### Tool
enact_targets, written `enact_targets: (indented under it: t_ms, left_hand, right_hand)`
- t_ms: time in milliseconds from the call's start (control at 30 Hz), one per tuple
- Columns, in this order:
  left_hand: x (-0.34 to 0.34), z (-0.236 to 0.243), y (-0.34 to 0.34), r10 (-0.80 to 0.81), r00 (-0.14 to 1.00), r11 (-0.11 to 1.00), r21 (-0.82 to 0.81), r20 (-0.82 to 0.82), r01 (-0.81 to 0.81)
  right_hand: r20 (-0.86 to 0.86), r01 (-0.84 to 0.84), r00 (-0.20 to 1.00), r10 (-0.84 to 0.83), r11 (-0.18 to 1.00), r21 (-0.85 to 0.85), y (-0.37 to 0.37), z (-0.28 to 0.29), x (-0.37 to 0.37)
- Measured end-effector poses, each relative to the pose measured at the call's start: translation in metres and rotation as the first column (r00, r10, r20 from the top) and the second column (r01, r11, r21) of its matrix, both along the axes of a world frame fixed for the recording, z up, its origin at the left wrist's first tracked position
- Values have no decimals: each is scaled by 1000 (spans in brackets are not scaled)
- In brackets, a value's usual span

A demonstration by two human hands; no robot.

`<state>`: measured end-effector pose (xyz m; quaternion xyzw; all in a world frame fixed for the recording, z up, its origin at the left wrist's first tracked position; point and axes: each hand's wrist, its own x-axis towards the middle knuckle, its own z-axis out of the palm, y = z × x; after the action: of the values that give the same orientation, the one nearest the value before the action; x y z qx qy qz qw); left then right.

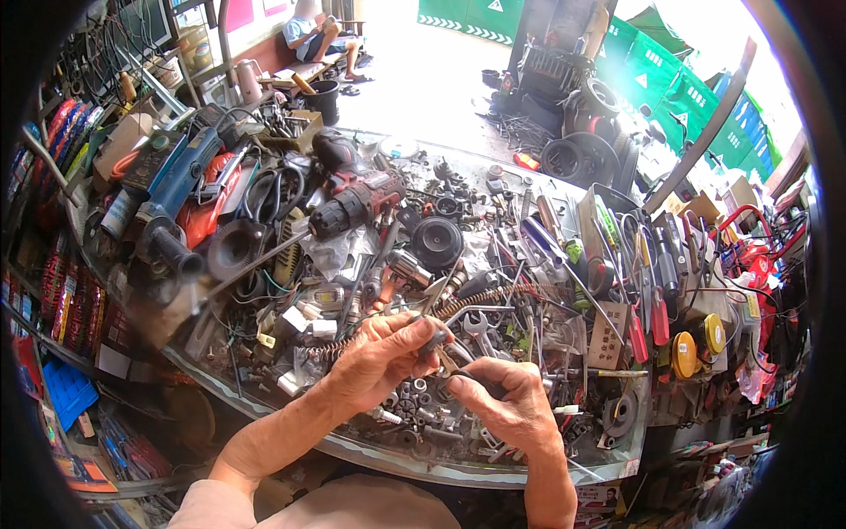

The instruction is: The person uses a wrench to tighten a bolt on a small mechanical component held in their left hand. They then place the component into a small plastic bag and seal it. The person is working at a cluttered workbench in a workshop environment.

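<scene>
Above the near part of a cluttered workbench point(264, 407), both of my hands are raised close together. My left hand point(388, 353) is closed, pinching a small dark rounded part point(432, 342) between thumb and fingers. Close beside it, my right hand point(509, 401) curls around a dark piece point(476, 381), mostly covered by the fingers; its kind cannot be made out. Just beyond the hands lie an open-end wrench point(478, 331) and a long coil spring point(502, 293). Under them are many loose nuts and small metal fittings point(414, 401).
A red and black cordless drill point(357, 198) lies left of centre, near a blue power tool point(181, 172). A black round wheel-like part point(436, 242) sits mid-bench. Red-handled screwdrivers point(659, 319) and yellow tape measures point(684, 354) are at right. A person point(308, 40) sits far back.
</scene>
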<state>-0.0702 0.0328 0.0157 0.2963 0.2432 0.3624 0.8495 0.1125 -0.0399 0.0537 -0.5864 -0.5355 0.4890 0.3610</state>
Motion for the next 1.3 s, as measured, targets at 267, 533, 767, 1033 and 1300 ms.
enact_targets:
  t_ms: [267, 533, 767, 1033, 1300]
  left_hand:
    - [2, -2, -2, 107, 981, 959, 275, -161, -60]
    - [5, -1, -4, 68, 997, 982, 178, -46, -59]
    - [4, 1, -3, -1, 1000, 992, 127, 2, 1]
    - [2, 1, -1, 31, 998, 997, 69, 47, -34]
    - [2, 0, -3, 23, 997, 997, 68, 67, -27]
  right_hand:
    - [-116, 373, 928, -354, 867, 330, 1, -7, -10]
    - [-98, 341, 938, -333, 834, 434, -2, -10, -9]
    - [-235, 370, 921, -312, 890, 268, -5, -6, -7]
    - [-151, 288, 956, -253, 909, 302, 1, -15, -7]
    - [-27, 189, 982, -188, 956, 224, 1, -10, -3]
